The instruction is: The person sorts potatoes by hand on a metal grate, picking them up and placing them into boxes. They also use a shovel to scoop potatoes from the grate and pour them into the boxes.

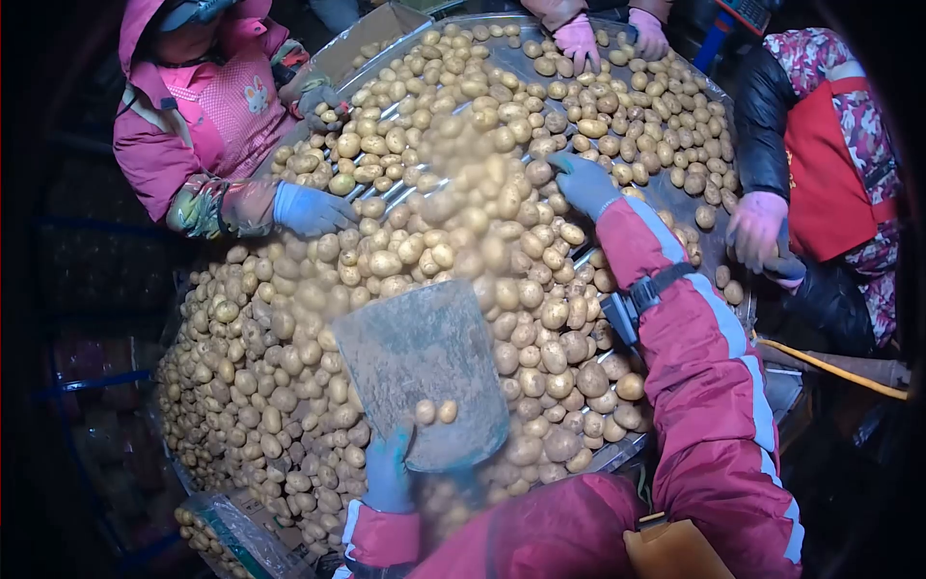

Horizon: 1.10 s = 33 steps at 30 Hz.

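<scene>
My left hand (pixel 389 470), in a blue-grey glove, grips the near left edge of a wide, dirt-coated shovel (pixel 410 352). Two potatoes (pixel 436 412) lie in the shovel near its handle end. Beyond the blade, a stream of potatoes (pixel 477 193) is smeared by motion above the heap. My right hand (pixel 585 183), gloved the same way, reaches far out over the potatoes on the sorting table, its fingers stretched out to the left and touching or just above them. Part of its fingers is hard to make out.
A large potato heap (pixel 260 376) covers the table's left side. Co-workers' gloved hands are at the left (pixel 313 209), the top (pixel 577 43) and the right (pixel 757 227). A cardboard box (pixel 376 43) stands at the upper left; a yellow cable (pixel 830 367) runs at the right.
</scene>
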Each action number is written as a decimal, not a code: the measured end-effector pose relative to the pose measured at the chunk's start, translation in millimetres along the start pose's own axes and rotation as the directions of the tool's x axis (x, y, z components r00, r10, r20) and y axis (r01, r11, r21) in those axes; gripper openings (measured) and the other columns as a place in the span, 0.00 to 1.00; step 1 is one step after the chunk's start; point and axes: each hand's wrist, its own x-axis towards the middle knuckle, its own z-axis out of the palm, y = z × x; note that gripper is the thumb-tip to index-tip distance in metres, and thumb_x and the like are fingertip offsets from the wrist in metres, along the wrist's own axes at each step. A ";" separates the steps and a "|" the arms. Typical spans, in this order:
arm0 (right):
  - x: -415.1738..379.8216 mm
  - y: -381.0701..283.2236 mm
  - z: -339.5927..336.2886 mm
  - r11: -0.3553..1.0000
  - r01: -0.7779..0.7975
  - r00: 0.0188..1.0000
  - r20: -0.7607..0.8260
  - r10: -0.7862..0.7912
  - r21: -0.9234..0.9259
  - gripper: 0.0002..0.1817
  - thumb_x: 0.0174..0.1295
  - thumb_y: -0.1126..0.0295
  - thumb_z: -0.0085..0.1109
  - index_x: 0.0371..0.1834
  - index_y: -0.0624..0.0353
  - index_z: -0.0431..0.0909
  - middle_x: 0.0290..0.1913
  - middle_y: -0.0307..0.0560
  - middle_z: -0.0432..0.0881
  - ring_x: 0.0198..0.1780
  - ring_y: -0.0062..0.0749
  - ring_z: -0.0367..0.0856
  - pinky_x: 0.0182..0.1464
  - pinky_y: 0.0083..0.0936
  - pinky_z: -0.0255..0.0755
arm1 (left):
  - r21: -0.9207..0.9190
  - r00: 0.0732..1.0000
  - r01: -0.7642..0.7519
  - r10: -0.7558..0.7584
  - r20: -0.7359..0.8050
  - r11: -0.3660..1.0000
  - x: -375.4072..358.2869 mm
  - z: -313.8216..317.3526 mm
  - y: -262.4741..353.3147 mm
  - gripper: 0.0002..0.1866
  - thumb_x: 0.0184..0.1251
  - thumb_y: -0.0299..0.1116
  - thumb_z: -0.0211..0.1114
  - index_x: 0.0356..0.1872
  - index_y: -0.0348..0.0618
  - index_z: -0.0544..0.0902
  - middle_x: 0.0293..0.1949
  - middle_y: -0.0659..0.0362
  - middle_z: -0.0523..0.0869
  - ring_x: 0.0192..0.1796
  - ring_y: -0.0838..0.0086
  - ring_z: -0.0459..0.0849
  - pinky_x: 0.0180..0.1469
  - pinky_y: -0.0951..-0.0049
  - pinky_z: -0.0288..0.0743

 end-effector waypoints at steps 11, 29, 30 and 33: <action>25.5 -22.1 -2.6 0.997 -0.046 0.974 0.218 0.060 -0.069 0.23 0.55 0.65 0.59 0.57 0.51 0.80 0.53 0.58 0.84 0.54 0.53 0.83 0.57 0.41 0.76 | -0.027 0.999 0.037 -0.036 0.033 0.999 -1.1 12.4 7.7 0.26 0.73 0.37 0.63 0.64 0.28 0.74 0.60 0.52 0.80 0.58 0.69 0.78 0.62 0.71 0.71; -62.4 -65.4 -80.2 0.573 -0.235 0.887 0.415 -0.204 0.785 0.25 0.68 0.64 0.63 0.66 0.64 0.75 0.67 0.48 0.76 0.65 0.31 0.75 0.62 0.26 0.74 | 0.029 0.996 -0.035 0.032 0.085 0.999 -1.1 11.8 6.7 0.26 0.73 0.36 0.62 0.65 0.28 0.74 0.60 0.51 0.80 0.59 0.69 0.78 0.62 0.70 0.72; -69.7 -67.5 -83.3 0.472 -0.322 0.874 0.449 -0.187 0.821 0.26 0.68 0.66 0.62 0.67 0.65 0.73 0.67 0.49 0.75 0.65 0.33 0.75 0.62 0.29 0.75 | 0.013 0.997 -0.028 0.027 0.078 1.000 -1.5 12.0 5.9 0.26 0.73 0.36 0.63 0.65 0.28 0.74 0.60 0.51 0.80 0.59 0.69 0.78 0.62 0.70 0.72; -91.6 -67.0 -86.1 0.187 -0.501 0.832 0.530 -0.166 0.845 0.30 0.66 0.72 0.57 0.72 0.68 0.65 0.68 0.55 0.73 0.66 0.40 0.76 0.60 0.37 0.81 | -0.025 0.998 -0.016 0.017 0.067 1.000 -4.1 11.1 3.5 0.25 0.73 0.36 0.63 0.64 0.28 0.74 0.59 0.52 0.80 0.58 0.69 0.78 0.61 0.70 0.72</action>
